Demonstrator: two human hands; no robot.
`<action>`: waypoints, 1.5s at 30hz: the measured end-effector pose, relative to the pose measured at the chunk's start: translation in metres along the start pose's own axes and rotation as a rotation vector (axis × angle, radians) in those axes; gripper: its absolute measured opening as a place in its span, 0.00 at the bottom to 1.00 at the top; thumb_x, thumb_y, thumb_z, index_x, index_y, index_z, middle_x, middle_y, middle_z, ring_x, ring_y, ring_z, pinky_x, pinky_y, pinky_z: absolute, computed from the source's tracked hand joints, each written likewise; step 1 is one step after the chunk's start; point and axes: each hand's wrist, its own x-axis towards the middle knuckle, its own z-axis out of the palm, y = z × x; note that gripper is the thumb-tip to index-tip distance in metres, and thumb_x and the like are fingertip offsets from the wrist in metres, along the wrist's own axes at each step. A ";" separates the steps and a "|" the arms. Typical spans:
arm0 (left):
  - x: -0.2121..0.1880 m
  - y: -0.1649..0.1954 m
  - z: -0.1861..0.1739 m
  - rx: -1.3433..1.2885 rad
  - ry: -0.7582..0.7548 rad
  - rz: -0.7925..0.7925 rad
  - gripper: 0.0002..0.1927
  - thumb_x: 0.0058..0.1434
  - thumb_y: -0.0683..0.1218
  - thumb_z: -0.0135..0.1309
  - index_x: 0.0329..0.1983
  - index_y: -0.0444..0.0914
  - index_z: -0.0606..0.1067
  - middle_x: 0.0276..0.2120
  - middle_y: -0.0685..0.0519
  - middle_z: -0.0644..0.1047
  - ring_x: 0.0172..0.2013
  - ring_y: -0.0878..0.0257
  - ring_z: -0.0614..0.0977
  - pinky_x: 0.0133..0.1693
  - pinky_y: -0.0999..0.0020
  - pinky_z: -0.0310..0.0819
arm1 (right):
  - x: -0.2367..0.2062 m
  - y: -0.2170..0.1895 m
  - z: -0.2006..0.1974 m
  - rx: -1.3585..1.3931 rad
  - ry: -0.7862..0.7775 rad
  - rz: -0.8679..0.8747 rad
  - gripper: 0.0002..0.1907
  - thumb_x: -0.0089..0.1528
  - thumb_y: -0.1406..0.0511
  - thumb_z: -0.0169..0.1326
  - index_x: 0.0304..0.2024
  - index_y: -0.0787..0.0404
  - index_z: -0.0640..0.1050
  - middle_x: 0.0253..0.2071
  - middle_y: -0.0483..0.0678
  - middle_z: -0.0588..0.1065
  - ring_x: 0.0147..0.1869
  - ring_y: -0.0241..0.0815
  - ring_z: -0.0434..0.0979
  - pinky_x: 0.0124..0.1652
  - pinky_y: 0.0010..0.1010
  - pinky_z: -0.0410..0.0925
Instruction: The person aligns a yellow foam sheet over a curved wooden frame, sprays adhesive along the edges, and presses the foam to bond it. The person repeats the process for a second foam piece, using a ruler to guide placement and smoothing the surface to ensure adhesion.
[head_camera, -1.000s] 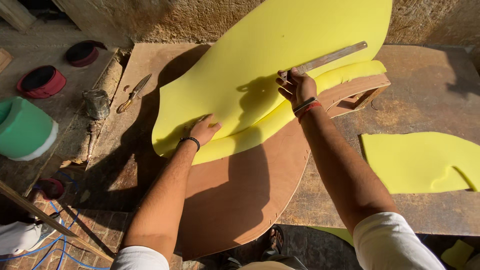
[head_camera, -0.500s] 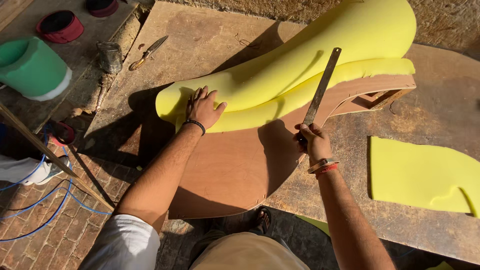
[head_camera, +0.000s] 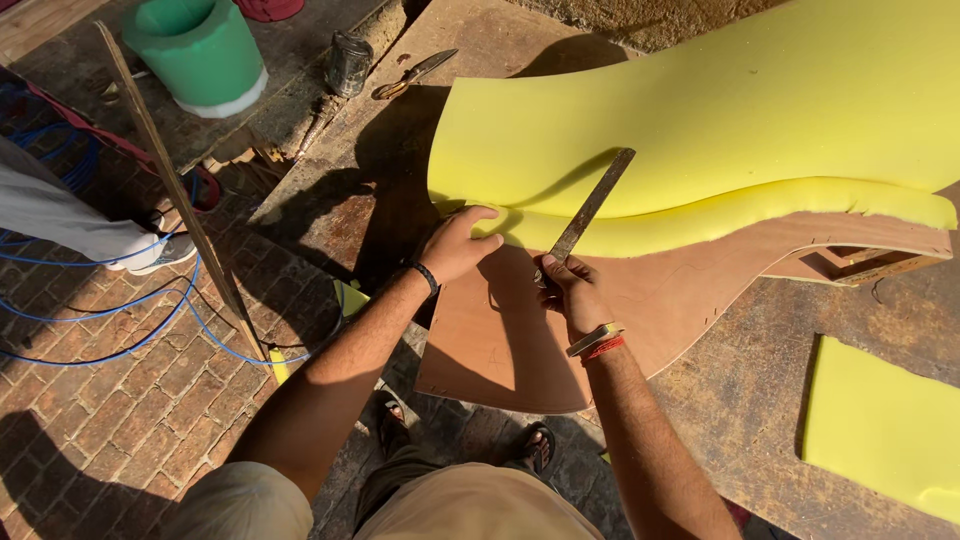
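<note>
A large sheet of yellow foam (head_camera: 720, 130) lies over a curved brown plywood panel (head_camera: 640, 300) on a worn workbench (head_camera: 760, 390). My left hand (head_camera: 458, 243) presses down on the foam's near left corner, fingers curled over its edge. My right hand (head_camera: 570, 285) grips the handle of a long flat metal blade (head_camera: 592, 205). The blade slants up and to the right across the foam's lower edge. A watch and a red thread band sit on my right wrist.
A yellow foam offcut (head_camera: 885, 430) lies at the right of the bench. Scissors (head_camera: 415, 73) and a small dark can (head_camera: 348, 62) rest at the bench's far left. A green bucket (head_camera: 200, 50), a wooden stick (head_camera: 175, 190), blue cable (head_camera: 110, 330) and another person's leg (head_camera: 60, 215) are on the brick floor.
My right hand has brought the blade left and down to the foam's near corner. My left hand has shifted along the foam edge toward it. The camera has swung left.
</note>
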 end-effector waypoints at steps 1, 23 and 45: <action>-0.003 -0.006 -0.005 -0.063 -0.029 0.006 0.24 0.62 0.51 0.61 0.60 0.37 0.74 0.57 0.48 0.78 0.58 0.58 0.79 0.56 0.63 0.75 | 0.003 0.004 0.010 -0.001 0.027 -0.013 0.12 0.65 0.60 0.57 0.42 0.62 0.83 0.29 0.42 0.77 0.30 0.34 0.73 0.32 0.27 0.68; -0.018 -0.118 -0.137 -0.917 -0.178 -0.191 0.17 0.71 0.42 0.49 0.62 0.38 0.67 0.42 0.49 0.81 0.35 0.63 0.84 0.39 0.67 0.82 | 0.043 0.035 0.221 -0.200 0.149 0.026 0.17 0.67 0.58 0.53 0.54 0.59 0.77 0.43 0.45 0.78 0.43 0.36 0.78 0.41 0.31 0.69; 0.079 -0.325 -0.298 0.329 0.221 -0.142 0.22 0.62 0.50 0.59 0.58 0.40 0.73 0.51 0.42 0.79 0.52 0.43 0.79 0.51 0.49 0.74 | 0.229 0.021 0.290 -1.105 0.507 -0.590 0.17 0.61 0.63 0.64 0.52 0.54 0.82 0.69 0.54 0.72 0.74 0.57 0.67 0.69 0.45 0.63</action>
